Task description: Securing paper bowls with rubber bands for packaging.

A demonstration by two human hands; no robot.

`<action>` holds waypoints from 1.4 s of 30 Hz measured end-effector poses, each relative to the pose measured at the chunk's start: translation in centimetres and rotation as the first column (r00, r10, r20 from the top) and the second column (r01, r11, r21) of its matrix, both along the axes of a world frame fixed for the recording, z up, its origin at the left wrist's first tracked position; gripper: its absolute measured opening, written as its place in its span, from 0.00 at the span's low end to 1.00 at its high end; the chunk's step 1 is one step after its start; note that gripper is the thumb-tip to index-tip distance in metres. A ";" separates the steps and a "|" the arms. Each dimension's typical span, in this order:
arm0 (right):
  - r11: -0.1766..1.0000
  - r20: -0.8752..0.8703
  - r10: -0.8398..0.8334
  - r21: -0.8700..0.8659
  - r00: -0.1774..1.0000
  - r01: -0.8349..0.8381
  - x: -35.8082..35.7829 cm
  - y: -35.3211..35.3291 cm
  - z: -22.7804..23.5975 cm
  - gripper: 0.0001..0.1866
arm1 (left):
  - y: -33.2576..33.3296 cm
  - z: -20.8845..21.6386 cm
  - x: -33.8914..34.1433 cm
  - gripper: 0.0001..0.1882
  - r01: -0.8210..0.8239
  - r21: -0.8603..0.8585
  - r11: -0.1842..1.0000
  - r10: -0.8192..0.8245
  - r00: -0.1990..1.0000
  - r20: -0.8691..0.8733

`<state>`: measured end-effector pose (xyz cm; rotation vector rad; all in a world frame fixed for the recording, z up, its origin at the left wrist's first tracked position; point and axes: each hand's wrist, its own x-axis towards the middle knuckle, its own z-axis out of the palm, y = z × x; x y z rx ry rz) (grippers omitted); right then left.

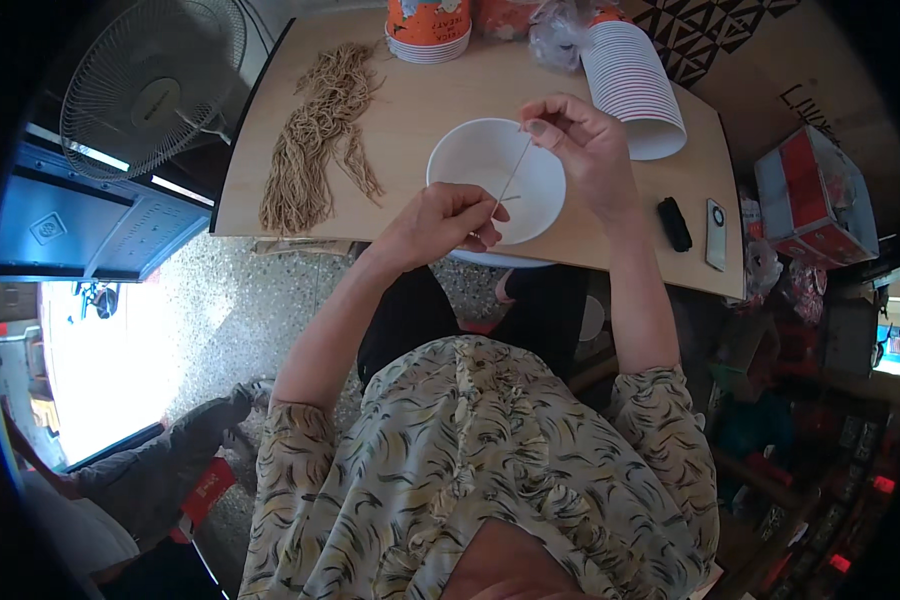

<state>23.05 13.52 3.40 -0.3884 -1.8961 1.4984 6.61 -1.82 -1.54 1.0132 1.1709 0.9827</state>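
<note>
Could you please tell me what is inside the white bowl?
Pale inner surface shows in the white bowl, beneath a strand between the left hand and right hand; whether a short end lies inside is unclear. What the hands cover is hidden.

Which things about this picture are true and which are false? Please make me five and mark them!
1. The left hand and right hand both hold one thin string. True.
2. The fan is at the picture's right. False: the fan is at the left.
3. The tan yarn bundle lies left of the white round container. True.
4. The string is bright blue. False: it is tan.
5. A small black object lies on the table, right of the container. True.
</note>
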 end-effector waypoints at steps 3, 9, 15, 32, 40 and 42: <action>0.995 0.019 -0.077 -0.055 0.997 0.078 -0.4 0.8 -1.0 0.08 | 0.0 0.7 0.1 0.15 0.000 -0.006 1.000 0.000 0.993 0.115; 0.914 0.113 -0.211 0.374 0.971 0.155 -0.7 0.1 -2.3 0.09 | 0.0 0.3 -0.8 0.15 0.080 -0.028 0.996 -0.075 0.988 0.137; 0.945 0.276 -0.273 0.254 0.922 0.204 3.4 -4.2 -0.6 0.11 | -0.7 1.3 -0.9 0.14 0.024 -0.020 1.000 -0.019 0.981 0.195; 0.991 0.353 -0.106 -0.034 0.930 0.126 3.7 -6.1 -2.9 0.05 | -0.9 1.0 -0.2 0.13 -0.009 0.054 0.999 0.001 0.987 0.163; 0.986 0.273 -0.026 -0.154 0.962 0.071 4.2 -6.1 -3.0 0.05 | -1.1 1.0 -0.3 0.11 -0.063 0.060 0.996 0.060 0.996 0.059; 0.988 0.286 -0.012 -0.144 0.958 0.055 4.6 -6.0 -2.8 0.05 | -1.0 1.0 -0.4 0.11 -0.069 0.069 0.995 0.067 0.997 0.039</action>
